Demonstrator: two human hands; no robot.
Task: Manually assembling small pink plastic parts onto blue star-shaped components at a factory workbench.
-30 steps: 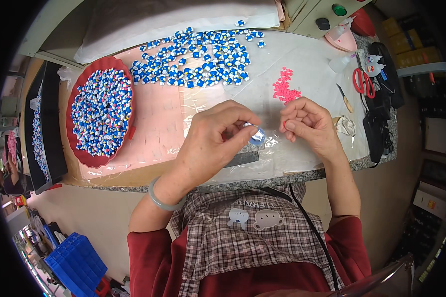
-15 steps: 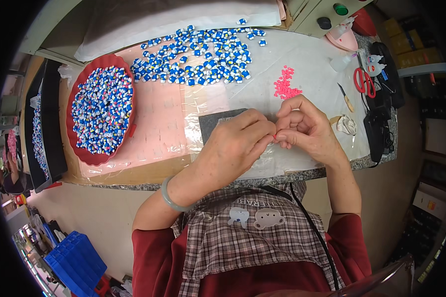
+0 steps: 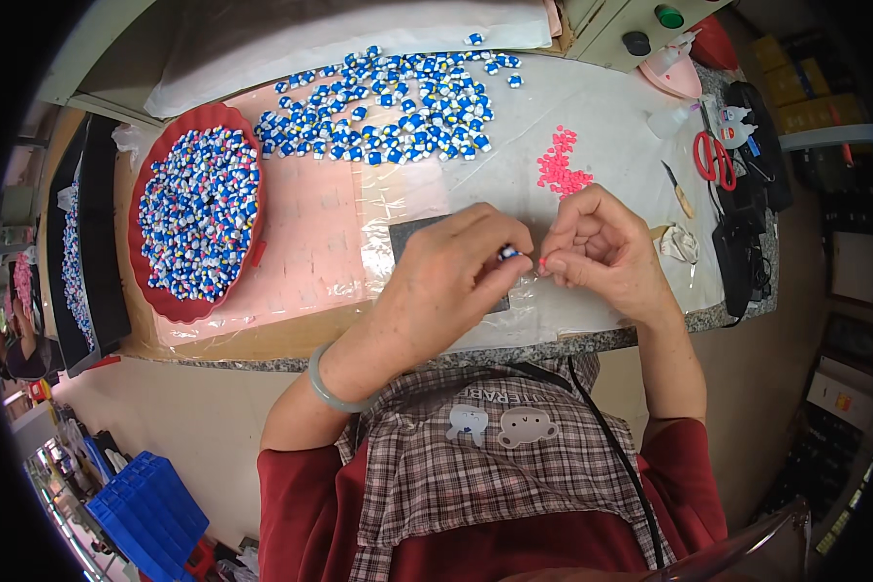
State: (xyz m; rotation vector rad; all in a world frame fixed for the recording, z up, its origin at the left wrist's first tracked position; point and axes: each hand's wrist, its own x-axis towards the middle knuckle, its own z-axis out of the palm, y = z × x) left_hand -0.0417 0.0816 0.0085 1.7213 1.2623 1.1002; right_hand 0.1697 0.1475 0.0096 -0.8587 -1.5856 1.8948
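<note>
Between the thumb and fingers of my left hand [image 3: 461,262] is a small blue-and-white bead-like piece [image 3: 507,253]. My right hand [image 3: 603,250] pinches a tiny pink piece [image 3: 542,264] at thumb and fingertip, a short gap away from the left fingertips. Under my left hand lies a dark grey mat [image 3: 412,236], partly hidden. Beyond my right hand sits a loose pile of small pink pieces [image 3: 559,167]. Many blue-and-white pieces [image 3: 388,112] with yellow bits spread over the far part of the table.
A red scalloped tray [image 3: 142,276] full of similar pieces stands at the left. On the right lie red-handled scissors [image 3: 714,160], a small knife [image 3: 680,192], a crumpled white wad [image 3: 679,245] and small bottles [image 3: 734,126]. The granite table edge [image 3: 592,346] runs nearest me.
My hands have drawn apart from where their fingertips met. The left has turned so the blue-and-white piece shows, and the pink piece is now apart from the left fingers.
</note>
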